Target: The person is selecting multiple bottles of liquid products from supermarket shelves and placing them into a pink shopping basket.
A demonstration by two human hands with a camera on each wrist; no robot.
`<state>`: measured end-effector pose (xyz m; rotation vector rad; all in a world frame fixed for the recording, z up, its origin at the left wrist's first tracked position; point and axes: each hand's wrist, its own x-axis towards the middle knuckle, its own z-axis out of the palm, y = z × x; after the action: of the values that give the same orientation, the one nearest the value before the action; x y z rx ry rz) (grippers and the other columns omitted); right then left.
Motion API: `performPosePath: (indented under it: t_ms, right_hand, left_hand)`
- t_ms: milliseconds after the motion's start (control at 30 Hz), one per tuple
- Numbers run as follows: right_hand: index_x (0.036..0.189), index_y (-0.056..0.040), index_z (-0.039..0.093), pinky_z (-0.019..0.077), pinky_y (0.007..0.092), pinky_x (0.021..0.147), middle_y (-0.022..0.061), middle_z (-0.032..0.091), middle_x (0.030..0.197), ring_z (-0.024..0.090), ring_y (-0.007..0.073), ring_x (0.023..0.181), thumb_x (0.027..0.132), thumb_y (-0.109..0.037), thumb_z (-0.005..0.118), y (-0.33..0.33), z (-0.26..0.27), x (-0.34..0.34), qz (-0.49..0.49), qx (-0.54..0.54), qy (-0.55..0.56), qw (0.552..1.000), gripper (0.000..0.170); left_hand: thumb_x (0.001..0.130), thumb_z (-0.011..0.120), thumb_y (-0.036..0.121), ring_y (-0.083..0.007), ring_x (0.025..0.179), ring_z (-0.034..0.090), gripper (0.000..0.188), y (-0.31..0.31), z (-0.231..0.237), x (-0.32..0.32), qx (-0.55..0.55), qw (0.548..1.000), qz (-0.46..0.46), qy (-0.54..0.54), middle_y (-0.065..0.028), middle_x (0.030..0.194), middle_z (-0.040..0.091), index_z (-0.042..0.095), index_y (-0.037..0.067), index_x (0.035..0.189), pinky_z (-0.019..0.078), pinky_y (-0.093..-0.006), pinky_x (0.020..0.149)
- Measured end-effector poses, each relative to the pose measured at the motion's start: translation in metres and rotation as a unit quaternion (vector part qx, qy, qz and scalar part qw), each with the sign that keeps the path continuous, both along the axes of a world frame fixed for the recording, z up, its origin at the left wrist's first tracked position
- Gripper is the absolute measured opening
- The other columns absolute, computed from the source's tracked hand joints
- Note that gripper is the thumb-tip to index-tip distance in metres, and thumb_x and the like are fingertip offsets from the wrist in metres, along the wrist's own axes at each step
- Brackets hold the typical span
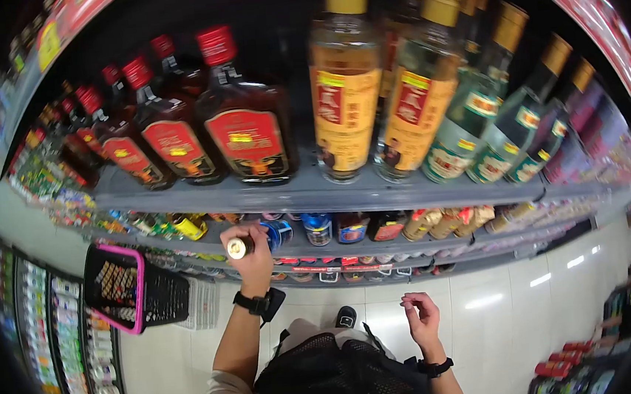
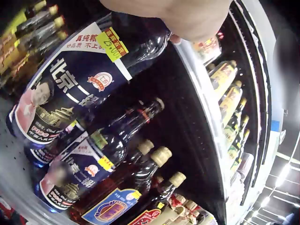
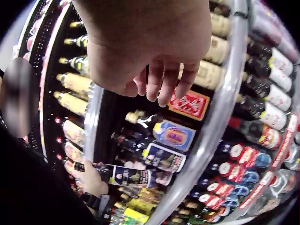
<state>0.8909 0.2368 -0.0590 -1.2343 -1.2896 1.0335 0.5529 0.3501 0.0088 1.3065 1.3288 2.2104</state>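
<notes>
My left hand (image 1: 257,255) (image 2: 180,16) (image 3: 93,179) grips the neck of a dark bottle with a blue-and-white label (image 2: 70,86) (image 3: 132,176). From above, its pale cap (image 1: 238,247) shows over the fist, and the bottle is tilted at the front of the lower shelf. Bottles with the same label (image 2: 75,171) (image 3: 165,158) stand beside it. My right hand (image 1: 423,320) (image 3: 150,61) holds nothing. Its fingers hang loosely bent, away from the shelf's front.
Red-capped bottles (image 1: 248,139) and yellow-labelled bottles (image 1: 349,105) line the shelf above (image 1: 278,192). A black basket with a pink rim (image 1: 142,285) is on the left, close to a side shelf (image 1: 40,322). Red boxes (image 1: 558,363) are at the lower right.
</notes>
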Motion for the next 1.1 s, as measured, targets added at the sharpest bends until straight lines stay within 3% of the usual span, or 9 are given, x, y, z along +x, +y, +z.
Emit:
performPosePath:
  t_ms: [167,267,433,633,733,833,933,1033,1100]
  right_hand:
    - [0.112,0.0001,0.059,0.0496,0.0327,0.079,0.0129,0.066,0.096,0.064,0.0237,0.086,0.079,0.005,0.061,0.040,0.091,-0.066,0.243,0.140,0.027,0.960,0.033]
    - [0.118,-0.0032,0.058,0.0523,0.0367,0.072,0.0130,0.067,0.096,0.064,0.0270,0.083,0.072,0.002,0.069,0.054,0.198,-0.141,0.422,0.352,0.047,0.834,0.048]
    - [0.085,-0.0018,0.068,0.0540,0.0346,0.069,0.0117,0.068,0.087,0.064,0.0253,0.077,0.075,-0.004,0.068,-0.003,0.288,-0.263,0.535,0.416,0.193,0.710,0.010]
    - [0.070,-0.0022,0.060,0.0528,0.0366,0.064,0.0112,0.066,0.081,0.063,0.0247,0.075,0.078,-0.001,0.063,-0.135,0.298,-0.378,0.536,0.257,0.386,0.706,0.009]
    - [0.065,-0.0045,0.050,0.0500,0.0379,0.062,0.0092,0.061,0.076,0.061,0.0245,0.072,0.077,-0.002,0.063,-0.179,0.297,-0.441,0.602,0.398,0.336,0.605,0.018]
    - [0.108,-0.0112,0.063,0.0529,0.0335,0.075,0.0106,0.063,0.107,0.063,0.0262,0.091,0.090,-0.027,0.060,-0.234,0.309,-0.486,0.702,0.456,0.301,0.456,0.024]
    - [0.113,-0.0068,0.061,0.0515,0.0378,0.080,0.0164,0.061,0.112,0.062,0.0327,0.095,0.094,-0.015,0.050,-0.284,0.296,-0.517,0.744,0.521,0.208,0.363,0.024]
    - [0.060,-0.0103,0.046,0.0411,0.0359,0.058,0.0007,0.036,0.063,0.046,0.0198,0.059,0.076,-0.024,0.069,-0.325,0.240,-0.553,0.677,0.467,0.359,0.442,0.031]
    - [0.066,-0.0053,0.048,0.0496,0.0382,0.063,0.0069,0.056,0.074,0.060,0.0263,0.070,0.078,-0.026,0.077,-0.313,0.206,-0.580,0.693,0.469,0.303,0.457,0.038]
  left_hand:
    - [0.089,0.050,-0.007,-0.0189,0.064,0.056,0.022,-0.093,0.044,-0.020,0.020,0.997,0.018,0.066,-0.0073,0.069,0.053,0.032,0.007,0.093,0.0504,-0.0446,0.082]
    - [0.089,0.051,-0.006,-0.0193,0.063,0.056,0.022,-0.151,0.040,-0.042,-0.005,0.996,0.046,0.073,-0.0081,0.069,0.054,0.033,0.006,0.093,0.0508,-0.0428,0.079]
    - [0.088,0.052,-0.007,-0.0188,0.065,0.058,0.021,-0.251,0.023,-0.084,-0.171,0.968,0.136,0.126,-0.0099,0.068,0.056,0.036,0.005,0.093,0.0516,-0.0362,0.071]
    - [0.086,0.055,-0.007,-0.0184,0.065,0.058,0.021,-0.356,-0.007,-0.150,-0.104,0.975,0.194,0.011,-0.0108,0.070,0.058,0.038,0.004,0.092,0.0520,-0.0356,0.069]
    - [0.086,0.056,-0.007,-0.0187,0.064,0.058,0.021,-0.414,-0.013,-0.185,-0.102,0.968,0.230,0.027,-0.0109,0.070,0.058,0.039,0.004,0.091,0.0521,-0.0359,0.069]
    - [0.086,0.056,-0.007,-0.0189,0.064,0.058,0.022,-0.465,-0.018,-0.213,-0.100,0.955,0.277,0.040,-0.0110,0.070,0.059,0.039,0.005,0.091,0.0522,-0.0362,0.069]
    - [0.085,0.057,-0.007,-0.0191,0.064,0.058,0.022,-0.514,-0.014,-0.238,-0.106,0.937,0.327,0.058,-0.0111,0.071,0.059,0.039,0.005,0.090,0.0523,-0.0365,0.069]
    - [0.085,0.058,-0.006,-0.0199,0.062,0.057,0.023,-0.542,-0.005,-0.252,0.025,0.913,0.407,0.018,-0.0104,0.070,0.058,0.039,0.005,0.088,0.0524,-0.0361,0.070]
    - [0.088,0.056,-0.003,-0.0202,0.060,0.056,0.022,-0.590,0.003,-0.260,-0.049,0.929,0.361,-0.066,-0.0088,0.067,0.054,0.036,0.006,0.089,0.0521,-0.0407,0.072]
